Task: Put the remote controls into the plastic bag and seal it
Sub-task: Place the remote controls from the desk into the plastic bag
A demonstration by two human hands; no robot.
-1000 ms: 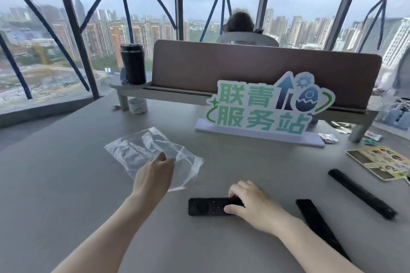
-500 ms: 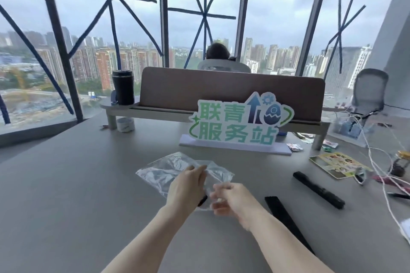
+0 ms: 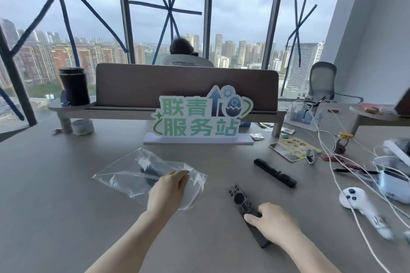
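Plastic bag (image 3: 133, 175): clear thin film, soft and crinkled, lying flat on the worktop (image 3: 55, 206); likely very light and slippery, apt to slide unless held down. Mouth edge with a thin red seal line lies on the right, just under and beside the left grip; that edge looks the best place to take hold.

Remote in bag (image 3: 150, 170): dark, stiff, slim bar seen through the film, just beyond the left grip's fingertips.

Left hand (image 3: 168, 193): grip laid on the bag near its mouth, fingers curled over the film; whether it pinches one layer or only presses down cannot be told.

Buttoned remote (image 3: 241, 204): black hard plastic, long and narrow, round pad and small keys at the far end. Probably light and rigid; smooth sides may slip, so take it across its width at the near half.

Right hand (image 3: 273, 226): grip closing on the near part of this remote, fingertips touching its top face, thumb hidden; remote resting on the worktop.

Plain remote (image 3: 275, 173): matte black bar, face down or blank, beyond the right grip, apart from it.
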